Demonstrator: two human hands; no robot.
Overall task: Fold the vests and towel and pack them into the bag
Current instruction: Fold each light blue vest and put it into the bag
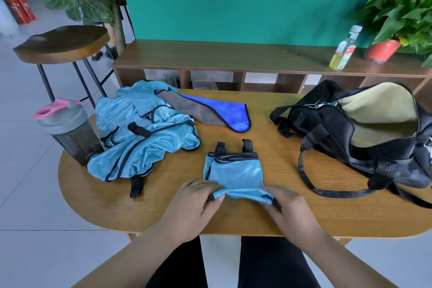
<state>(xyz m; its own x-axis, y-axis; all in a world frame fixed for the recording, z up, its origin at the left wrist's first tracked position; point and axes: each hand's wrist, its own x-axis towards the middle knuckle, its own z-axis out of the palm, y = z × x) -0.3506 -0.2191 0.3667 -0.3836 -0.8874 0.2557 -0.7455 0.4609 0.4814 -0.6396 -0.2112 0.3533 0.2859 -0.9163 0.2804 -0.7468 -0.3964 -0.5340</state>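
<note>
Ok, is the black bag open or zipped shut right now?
Open. The black bag gapes wide at the top, showing its beige lining; no packed item is visible inside.

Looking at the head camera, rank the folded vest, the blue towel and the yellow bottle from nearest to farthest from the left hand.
1. The folded vest, gripped by the left hand at the table's near side.
2. The blue towel, farther back, mid-table.
3. The yellow bottle, on the shelf behind, to the right.
</note>
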